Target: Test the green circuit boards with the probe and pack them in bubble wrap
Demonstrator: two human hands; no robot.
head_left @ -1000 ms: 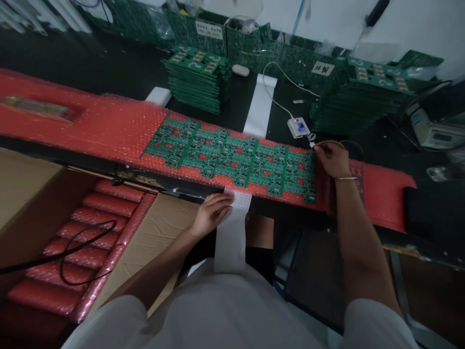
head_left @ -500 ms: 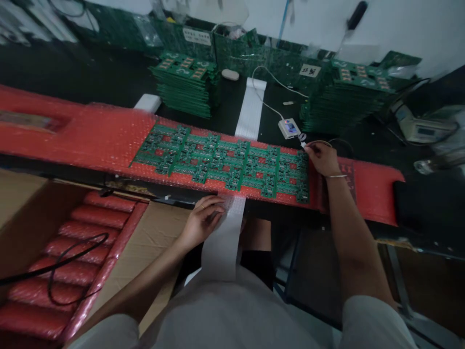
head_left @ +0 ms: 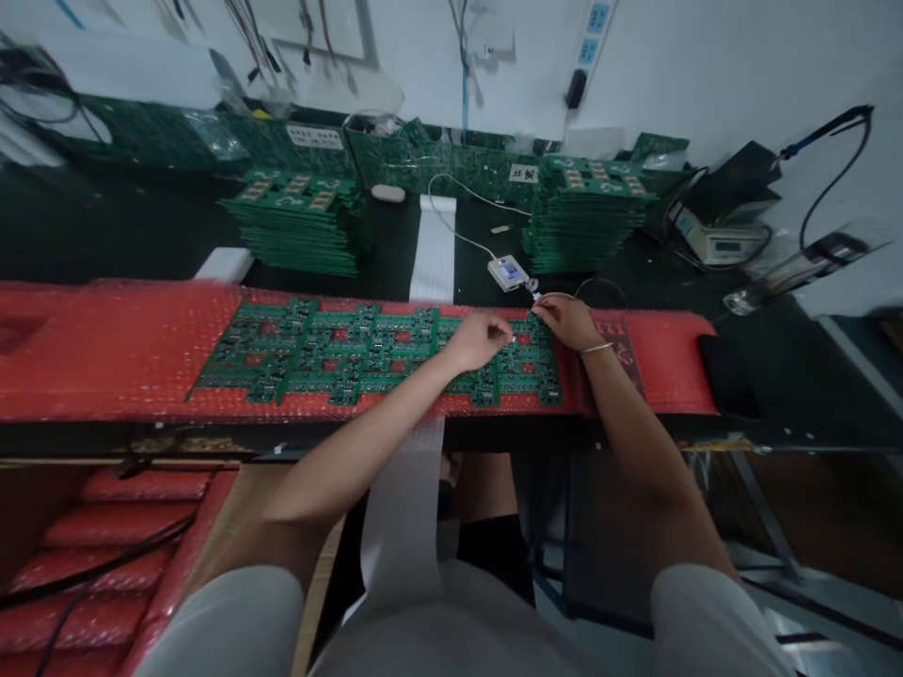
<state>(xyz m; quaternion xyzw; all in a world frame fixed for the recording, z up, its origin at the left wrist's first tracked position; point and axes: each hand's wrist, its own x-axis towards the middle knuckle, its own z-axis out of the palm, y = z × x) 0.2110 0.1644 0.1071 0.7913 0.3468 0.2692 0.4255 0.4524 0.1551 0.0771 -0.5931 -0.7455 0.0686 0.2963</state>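
Observation:
A panel of joined green circuit boards (head_left: 328,362) lies on red bubble wrap (head_left: 127,348) along the bench. My left hand (head_left: 483,340) hovers over its right part, thumb and forefinger pinched on a tiny white piece (head_left: 513,338). At the panel's upper right corner, my right hand (head_left: 568,320) pinches a small white connector (head_left: 537,298) with thin wires. Close by sits a small white device (head_left: 508,273) with a lit screen and a cable. A white strip (head_left: 434,249) runs from a roll at the back, under the wrap, and hangs over the front edge.
Stacks of green boards stand at back left (head_left: 296,230) and back right (head_left: 585,221). A dark flat object (head_left: 728,376) lies at the wrap's right end. A box with red bubble-wrapped rolls (head_left: 105,559) is below left. Further right are a scale (head_left: 720,240) and a clear tube (head_left: 797,273).
My left hand has risen from the hanging white strip to above the right part of the panel, a tiny white piece in its fingers. My right hand still holds the connector. The view has shifted right.

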